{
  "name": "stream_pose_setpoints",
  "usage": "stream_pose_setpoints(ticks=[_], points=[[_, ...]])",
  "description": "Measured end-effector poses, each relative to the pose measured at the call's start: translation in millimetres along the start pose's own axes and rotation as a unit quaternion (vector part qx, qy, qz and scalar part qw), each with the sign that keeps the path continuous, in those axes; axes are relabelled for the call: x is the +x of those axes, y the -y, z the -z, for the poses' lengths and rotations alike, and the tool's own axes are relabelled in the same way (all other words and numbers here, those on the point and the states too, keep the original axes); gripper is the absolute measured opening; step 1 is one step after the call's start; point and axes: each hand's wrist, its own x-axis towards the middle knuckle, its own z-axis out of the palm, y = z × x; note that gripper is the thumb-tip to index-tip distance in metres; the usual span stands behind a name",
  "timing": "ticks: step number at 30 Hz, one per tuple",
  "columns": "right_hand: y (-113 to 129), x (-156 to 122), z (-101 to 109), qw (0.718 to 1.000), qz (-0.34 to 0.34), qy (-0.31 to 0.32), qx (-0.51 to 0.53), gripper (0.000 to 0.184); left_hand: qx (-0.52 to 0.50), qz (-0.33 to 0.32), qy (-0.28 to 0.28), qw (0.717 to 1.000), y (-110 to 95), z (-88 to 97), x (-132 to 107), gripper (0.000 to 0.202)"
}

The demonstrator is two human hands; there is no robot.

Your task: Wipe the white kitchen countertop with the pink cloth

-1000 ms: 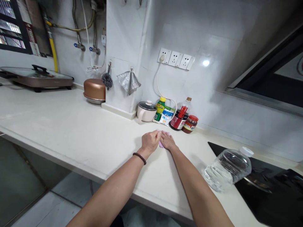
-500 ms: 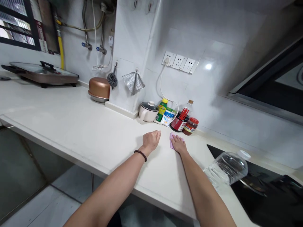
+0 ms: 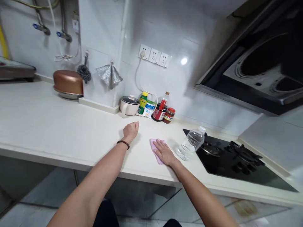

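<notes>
On the white countertop (image 3: 78,135), my right hand (image 3: 164,153) lies flat on a pink cloth (image 3: 156,154), fingers spread, pressing it down. The cloth's left and lower edges show beyond the hand. My left hand (image 3: 131,130) is closed in a fist and rests on the counter to the left of the cloth; nothing sticks out of it. A dark beaded bracelet (image 3: 123,144) circles that wrist. To the right of my right hand a clear plastic bottle (image 3: 191,143) with a white cap stands close to the stove.
A small lidded pot (image 3: 129,106), a green bottle (image 3: 142,103), a blue-white packet (image 3: 149,110) and jars, one red-lidded (image 3: 169,115), line the wall. A copper-coloured pan (image 3: 68,82) stands left. The black gas stove (image 3: 227,164) lies right, below the range hood (image 3: 236,72).
My right hand and the cloth have slid toward the counter's front edge, nearer the plastic bottle. The view has turned right, showing more of the stove and hood. My left fist stays closed.
</notes>
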Motion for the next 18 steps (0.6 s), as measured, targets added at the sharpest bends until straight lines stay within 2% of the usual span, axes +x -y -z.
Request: stream_pose_setpoints(ticks=[3, 7, 10, 12, 14, 15, 16, 18], points=[[0.9, -35.8, 4.7, 0.999, 0.035, 0.004, 0.026, 0.067, 0.002, 0.005, -0.004, 1.0, 2.5, -1.1, 1.2, 0.048], [-6.3, -74.3, 11.1, 0.997, 0.045, 0.005, 0.056, 0.065, -0.008, 0.001, -0.006, 1.0, 6.5, -0.6, 0.2, 0.048], [-12.3, -91.2, 10.7, 0.996, 0.034, -0.009, 0.081, 0.063, -0.048, -0.026, -0.011, 0.998, 6.7, 0.3, -3.3, 0.047], [-14.3, -96.0, 8.4, 0.995, 0.027, -0.024, 0.098, 0.061, -0.101, -0.056, -0.013, 0.993, -1.5, -0.7, -6.4, 0.043], [-14.9, -96.8, 6.5, 0.993, 0.025, -0.037, 0.109, 0.059, -0.181, -0.081, 0.01, 0.98, -22.0, -5.5, -12.5, 0.036], [-14.9, -96.4, 5.9, 0.992, 0.024, -0.043, 0.113, 0.059, -0.228, -0.092, 0.04, 0.969, -37.3, -9.9, -17.7, 0.036], [-14.7, -95.9, 5.5, 0.992, 0.024, -0.048, 0.114, 0.058, -0.275, -0.101, 0.081, 0.953, -55.5, -15.9, -24.8, 0.043], [-14.3, -95.0, 5.3, 0.992, 0.028, -0.059, 0.112, 0.058, -0.358, -0.119, 0.18, 0.909, -98.1, -31.6, -43.1, 0.072]])
